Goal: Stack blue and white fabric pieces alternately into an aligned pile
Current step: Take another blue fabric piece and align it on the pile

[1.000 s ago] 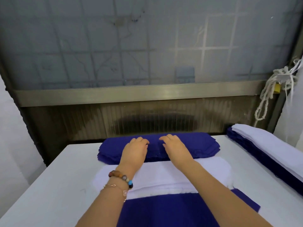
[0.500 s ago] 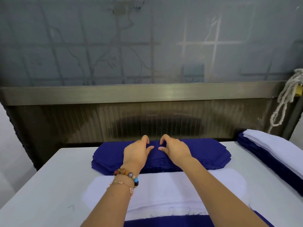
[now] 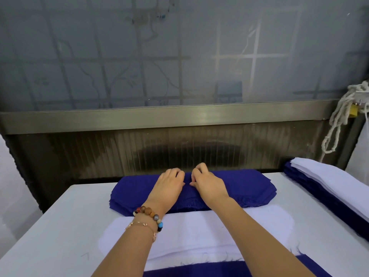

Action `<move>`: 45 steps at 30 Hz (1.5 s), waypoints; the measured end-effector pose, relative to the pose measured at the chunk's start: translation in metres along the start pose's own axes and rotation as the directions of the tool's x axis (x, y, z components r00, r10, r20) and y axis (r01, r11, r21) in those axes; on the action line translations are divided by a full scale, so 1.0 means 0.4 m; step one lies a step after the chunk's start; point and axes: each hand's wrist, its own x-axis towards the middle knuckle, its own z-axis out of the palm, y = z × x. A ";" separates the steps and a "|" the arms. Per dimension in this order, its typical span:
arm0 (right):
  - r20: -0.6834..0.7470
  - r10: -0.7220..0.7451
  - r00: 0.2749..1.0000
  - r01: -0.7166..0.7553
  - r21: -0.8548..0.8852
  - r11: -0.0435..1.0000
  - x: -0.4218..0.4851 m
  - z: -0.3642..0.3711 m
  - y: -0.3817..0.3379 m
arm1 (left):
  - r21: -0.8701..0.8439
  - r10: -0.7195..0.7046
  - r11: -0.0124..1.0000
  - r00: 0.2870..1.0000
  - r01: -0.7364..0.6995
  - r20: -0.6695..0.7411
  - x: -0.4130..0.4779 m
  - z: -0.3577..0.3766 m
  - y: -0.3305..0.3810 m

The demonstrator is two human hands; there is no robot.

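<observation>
Both arms reach from the lower edge of the frame up to its centre, forearms nearly parallel and converging slightly. The left hand point(image 3: 169, 184) and the right hand point(image 3: 208, 185) sit side by side, palms down, on the middle of the blue stack point(image 3: 243, 186). They lie close together with only a narrow gap between them. On each hand the fingers are curled down near the far edge of the stack. The thumbs are drawn in and point toward each other, so each hand pinches the topmost blue layer. The left wrist carries a beaded bracelet point(image 3: 148, 213) and a thin chain.

The blue stack lies across the far middle of the white table point(image 3: 60, 226), its layers slightly fanned at the edges. Just below it in the frame lies a white piece point(image 3: 199, 230) with rounded ends, touching the stack's near edge. Both forearms cross over this piece and hide parts of it. Another blue piece point(image 3: 199, 270) shows at the bottom edge, with the white piece overlapping it.

At the right edge of the frame sits a separate pile point(image 3: 329, 182), white layers on top of blue ones, well apart from the hands. Behind the table run a metal rail point(image 3: 159, 118) and a frosted pane point(image 3: 179, 47). A knotted white rope point(image 3: 337, 120) hangs at the upper right.
</observation>
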 end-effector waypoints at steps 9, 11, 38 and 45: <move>-0.034 -0.019 0.999 0.020 0.016 1.000 0.001 0.015 0.007 | -0.106 0.043 0.993 0.997 -0.050 -0.066 -0.019 -0.011 -0.014; -0.044 -0.005 0.999 0.007 0.027 1.000 -0.003 0.016 0.008 | -0.192 0.011 0.981 0.999 -0.019 -0.041 -0.020 -0.014 -0.017; 0.317 0.372 0.872 -0.402 0.031 0.915 -0.021 -0.160 0.256 | -0.072 -0.457 0.867 0.844 0.493 0.282 -0.071 -0.107 -0.259; 0.247 0.570 0.784 -0.593 0.026 0.805 -0.071 -0.174 0.349 | -0.395 -0.640 0.601 0.715 0.695 0.283 -0.113 -0.096 -0.296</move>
